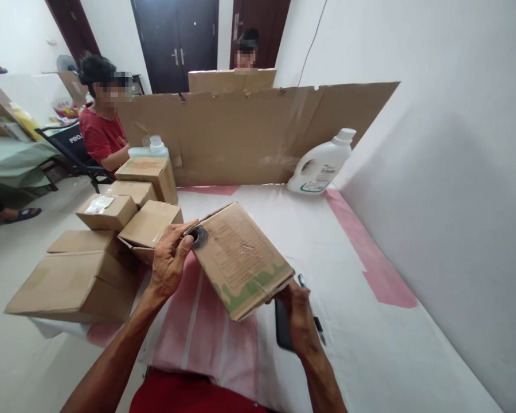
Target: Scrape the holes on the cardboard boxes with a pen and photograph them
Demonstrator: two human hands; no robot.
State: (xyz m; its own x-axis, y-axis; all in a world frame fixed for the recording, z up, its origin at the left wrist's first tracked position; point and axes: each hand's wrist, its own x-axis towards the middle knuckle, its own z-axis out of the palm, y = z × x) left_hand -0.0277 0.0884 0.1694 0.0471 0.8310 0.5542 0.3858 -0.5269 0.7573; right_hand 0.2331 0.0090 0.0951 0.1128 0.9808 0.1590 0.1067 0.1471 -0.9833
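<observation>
Box point(241, 258) is hanging tilted between both grips, I'm seeing: left hand point(168, 259) clamping its upper-left corner, right hand point(300, 314) closing under the lower-right end.

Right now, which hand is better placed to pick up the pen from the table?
Right, probably. The right hand grips the cardboard box at its lower corner, directly beside the pen. The left hand holds the box's far end.
</observation>
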